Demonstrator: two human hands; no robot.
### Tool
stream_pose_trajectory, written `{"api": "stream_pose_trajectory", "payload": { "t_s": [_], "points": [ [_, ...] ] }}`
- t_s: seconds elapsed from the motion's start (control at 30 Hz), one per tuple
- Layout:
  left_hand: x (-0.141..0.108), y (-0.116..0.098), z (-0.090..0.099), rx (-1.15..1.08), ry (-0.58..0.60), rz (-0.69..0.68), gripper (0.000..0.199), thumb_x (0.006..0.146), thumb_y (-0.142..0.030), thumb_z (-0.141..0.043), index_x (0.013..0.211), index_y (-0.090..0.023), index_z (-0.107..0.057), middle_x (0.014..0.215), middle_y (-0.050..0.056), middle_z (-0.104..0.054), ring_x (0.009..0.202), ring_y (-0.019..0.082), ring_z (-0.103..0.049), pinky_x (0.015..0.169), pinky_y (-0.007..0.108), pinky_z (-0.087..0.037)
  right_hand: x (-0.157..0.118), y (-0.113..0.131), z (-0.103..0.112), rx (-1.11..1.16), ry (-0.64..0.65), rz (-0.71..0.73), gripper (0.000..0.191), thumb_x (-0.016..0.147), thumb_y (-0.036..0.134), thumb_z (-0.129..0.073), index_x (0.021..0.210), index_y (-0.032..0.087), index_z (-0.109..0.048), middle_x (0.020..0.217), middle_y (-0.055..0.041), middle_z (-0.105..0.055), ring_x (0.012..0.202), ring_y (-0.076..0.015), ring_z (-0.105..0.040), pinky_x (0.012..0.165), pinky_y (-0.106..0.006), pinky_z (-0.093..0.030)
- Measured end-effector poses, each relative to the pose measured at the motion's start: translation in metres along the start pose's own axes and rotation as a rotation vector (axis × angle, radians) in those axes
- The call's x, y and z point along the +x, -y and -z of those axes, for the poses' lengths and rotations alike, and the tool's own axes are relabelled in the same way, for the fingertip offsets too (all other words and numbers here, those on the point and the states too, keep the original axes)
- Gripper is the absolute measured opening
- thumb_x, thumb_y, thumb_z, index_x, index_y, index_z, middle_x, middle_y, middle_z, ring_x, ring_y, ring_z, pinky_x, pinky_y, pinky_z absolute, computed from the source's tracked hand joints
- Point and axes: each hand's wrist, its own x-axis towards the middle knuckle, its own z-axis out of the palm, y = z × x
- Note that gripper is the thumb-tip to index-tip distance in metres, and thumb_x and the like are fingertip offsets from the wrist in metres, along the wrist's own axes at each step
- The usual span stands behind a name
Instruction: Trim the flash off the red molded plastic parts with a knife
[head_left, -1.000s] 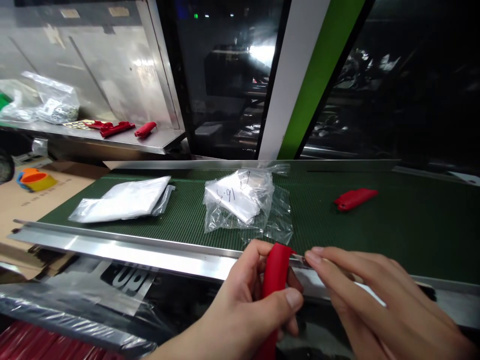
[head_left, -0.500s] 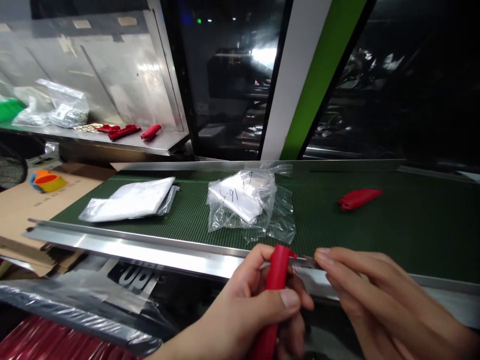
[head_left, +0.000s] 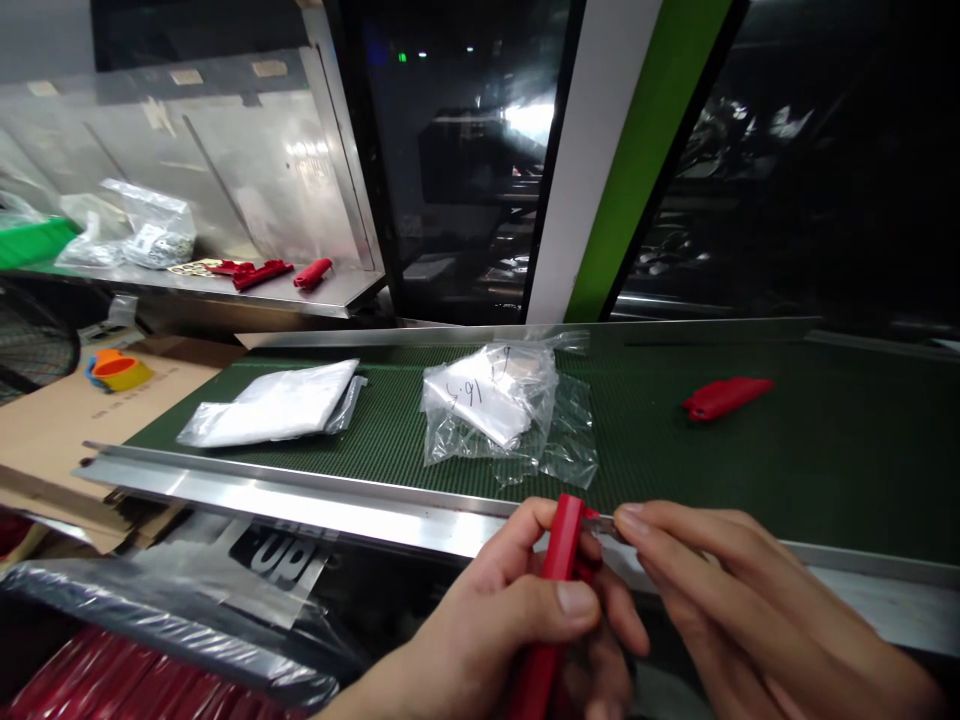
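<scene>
factory line | green conveyor belt | steel shelf

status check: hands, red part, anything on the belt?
Left hand gripping red handle. Right hand pinching small blade at its top. Belt: second red piece, plastic bags.

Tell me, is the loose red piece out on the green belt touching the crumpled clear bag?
Apart. The head view shows the red piece lying right of the clear bag, with bare green belt between them.
</scene>
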Motion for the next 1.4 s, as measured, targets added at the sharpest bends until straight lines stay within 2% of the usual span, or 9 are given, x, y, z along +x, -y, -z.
{"api": "stream_pose_trajectory", "payload": {
  "t_s": [0.13, 0.3, 0.43, 0.83, 1.1, 1.17, 1.3, 1.33, 1.4],
  "points": [
    [0.0, 0.0, -0.002, 0.0, 0.002, 0.042, 0.028, 0.084, -0.024, -0.066, 0.104, -0.017, -0.047, 0.09, 0.007, -0.065, 0.064, 0.008, -0.062, 0.062, 0.016, -0.048, 0.001, -0.002, -0.001, -0.052, -0.105, -0.092, 0.037, 0.092, 0.003, -0.05, 0.124, 0.018, -0.059, 0.118, -0.0072, -0.058, 0.105, -0.0145, -0.058, 0.085, -0.026, -0.047],
    [0.004, 0.004, 0.002, -0.056, 0.038, -0.025, 0.019, 0.091, -0.029, -0.056, 0.104, -0.02, -0.046, 0.091, 0.007, -0.064, 0.054, 0.009, -0.06, 0.049, 0.017, -0.047, -0.003, -0.005, 0.001, 0.016, -0.068, 0.005, 0.046, 0.086, -0.001, -0.054, 0.128, 0.019, -0.057, 0.121, -0.0087, -0.056, 0.11, -0.0198, -0.056, 0.084, -0.031, -0.048],
    [0.005, 0.004, -0.001, -0.07, 0.004, -0.02, 0.021, 0.091, -0.029, -0.058, 0.104, -0.017, -0.048, 0.085, 0.007, -0.064, 0.06, 0.009, -0.061, 0.058, 0.021, -0.052, -0.006, -0.005, -0.001, -0.002, -0.018, 0.026, 0.042, 0.087, -0.001, -0.053, 0.124, 0.017, -0.059, 0.123, -0.0107, -0.053, 0.112, -0.022, -0.053, 0.085, -0.035, -0.046],
    [0.004, 0.008, -0.003, -0.061, 0.024, -0.019, 0.021, 0.092, -0.03, -0.055, 0.106, -0.018, -0.047, 0.083, 0.008, -0.063, 0.057, 0.009, -0.059, 0.057, 0.02, -0.049, -0.009, -0.006, 0.001, -0.012, -0.032, 0.027, 0.044, 0.087, -0.002, -0.053, 0.127, 0.017, -0.057, 0.123, -0.012, -0.052, 0.111, -0.0255, -0.051, 0.084, -0.04, -0.043],
    [0.014, 0.024, 0.012, -0.181, 0.203, -0.118, 0.021, 0.098, -0.031, -0.035, 0.11, -0.019, -0.048, 0.087, 0.009, -0.064, 0.052, 0.012, -0.062, 0.048, 0.019, -0.045, -0.007, -0.004, -0.007, 0.012, -0.065, -0.014, 0.031, 0.095, 0.005, -0.045, 0.12, 0.015, -0.059, 0.119, -0.0118, -0.053, 0.107, -0.0224, -0.053, 0.084, -0.037, -0.043],
    [0.015, 0.025, 0.008, -0.21, 0.157, -0.125, 0.023, 0.099, -0.032, -0.032, 0.109, -0.019, -0.049, 0.088, 0.008, -0.064, 0.053, 0.012, -0.062, 0.046, 0.016, -0.043, -0.009, -0.007, -0.01, -0.014, -0.085, 0.017, 0.029, 0.098, 0.01, -0.04, 0.12, 0.015, -0.059, 0.119, -0.0112, -0.053, 0.108, -0.0216, -0.052, 0.084, -0.036, -0.042],
    [0.009, 0.02, -0.009, -0.237, -0.093, 0.003, 0.032, 0.099, -0.038, -0.032, 0.105, -0.014, -0.052, 0.08, 0.008, -0.062, 0.052, 0.009, -0.058, 0.042, 0.012, -0.036, -0.014, -0.008, -0.013, -0.057, -0.074, 0.009, 0.034, 0.094, 0.005, -0.042, 0.122, 0.014, -0.058, 0.119, -0.0103, -0.053, 0.111, -0.023, -0.05, 0.086, -0.036, -0.04],
    [0.008, 0.02, -0.011, -0.232, -0.11, 0.051, 0.039, 0.098, -0.043, -0.033, 0.101, -0.011, -0.055, 0.075, 0.008, -0.061, 0.052, 0.009, -0.056, 0.042, 0.012, -0.035, -0.015, -0.006, -0.014, -0.048, -0.057, -0.01, 0.035, 0.093, 0.003, -0.043, 0.123, 0.014, -0.058, 0.12, -0.0109, -0.053, 0.111, -0.0232, -0.049, 0.087, -0.036, -0.04],
    [0.006, 0.027, -0.009, -0.243, -0.066, 0.112, 0.052, 0.093, -0.055, -0.039, 0.093, -0.006, -0.059, 0.064, 0.008, -0.058, 0.05, 0.01, -0.053, 0.044, 0.013, -0.037, -0.017, -0.002, -0.014, -0.028, -0.025, -0.038, 0.035, 0.093, 0.007, -0.047, 0.125, 0.015, -0.059, 0.122, -0.012, -0.051, 0.111, -0.0244, -0.05, 0.088, -0.037, -0.04]
  ]
}}
